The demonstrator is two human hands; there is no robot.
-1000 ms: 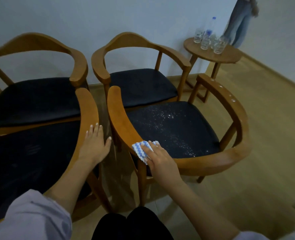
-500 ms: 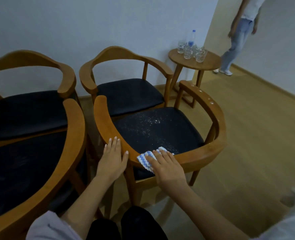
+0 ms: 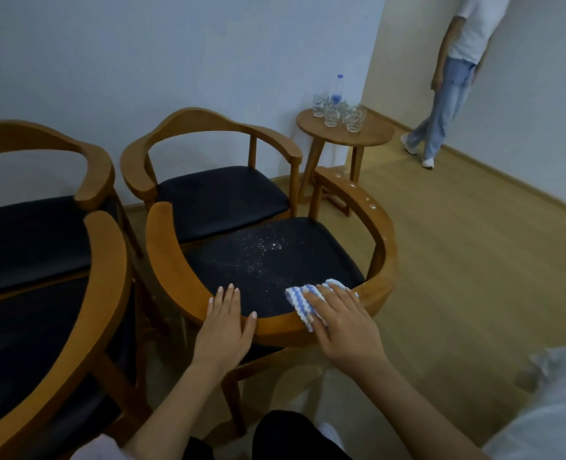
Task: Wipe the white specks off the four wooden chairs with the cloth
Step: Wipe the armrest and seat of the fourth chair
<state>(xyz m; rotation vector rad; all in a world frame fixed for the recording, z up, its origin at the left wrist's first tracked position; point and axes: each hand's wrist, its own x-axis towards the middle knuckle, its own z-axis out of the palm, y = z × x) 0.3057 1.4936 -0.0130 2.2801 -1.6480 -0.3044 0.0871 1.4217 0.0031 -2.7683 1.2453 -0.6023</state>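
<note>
My right hand (image 3: 344, 322), fingers flat, has slid the blue-and-white zigzag cloth (image 3: 300, 298) along the back rail of the brown wooden chair (image 3: 385, 247). My left hand (image 3: 223, 330) now rests flat alongside. White specks (image 3: 265, 250) remain on its seat.

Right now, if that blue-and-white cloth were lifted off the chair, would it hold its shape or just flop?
Probably flop: the cloth lies bunched and wrinkled under the right hand, draped over the chair's wooden rail. It looks thin, so it is likely light for its size. On that smooth rail it should slide easily when pushed.
</note>
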